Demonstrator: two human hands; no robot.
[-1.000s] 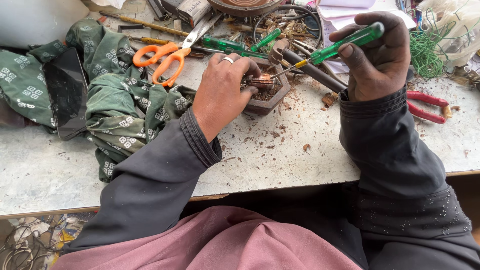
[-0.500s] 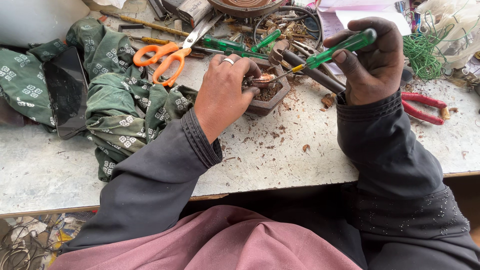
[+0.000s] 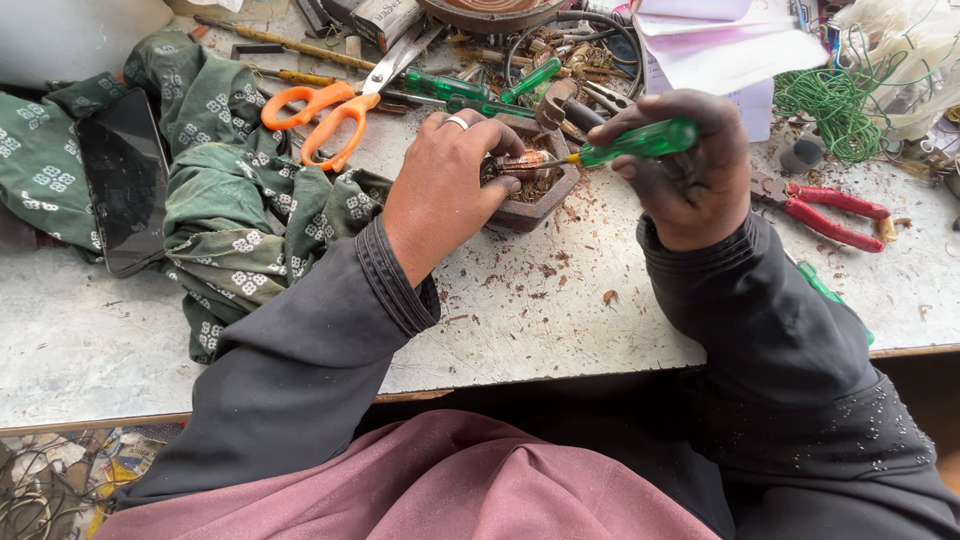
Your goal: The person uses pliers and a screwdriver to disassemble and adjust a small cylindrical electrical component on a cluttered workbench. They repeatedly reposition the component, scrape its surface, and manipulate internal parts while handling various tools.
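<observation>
On grey bench, left hand (image 3: 440, 190) clenched round copper coil (image 3: 520, 163) — right hand (image 3: 690, 170) grasping green screwdriver (image 3: 635, 142), white papers (image 3: 720, 40) behind.

Copper coil (image 3: 520, 163) mostly hidden by left hand (image 3: 440, 190); screwdriver (image 3: 630, 143) tip too small.

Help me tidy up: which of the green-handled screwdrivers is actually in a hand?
The one gripped in the right hand, its tip at the copper coil. The other green screwdrivers lie untouched near the orange scissors.

Green-handled screwdriver (image 3: 640, 141), orange-handled scissors (image 3: 335, 105), red-handled pliers (image 3: 830, 205) — and a green cloth (image 3: 230, 210), white-patterned.
</observation>
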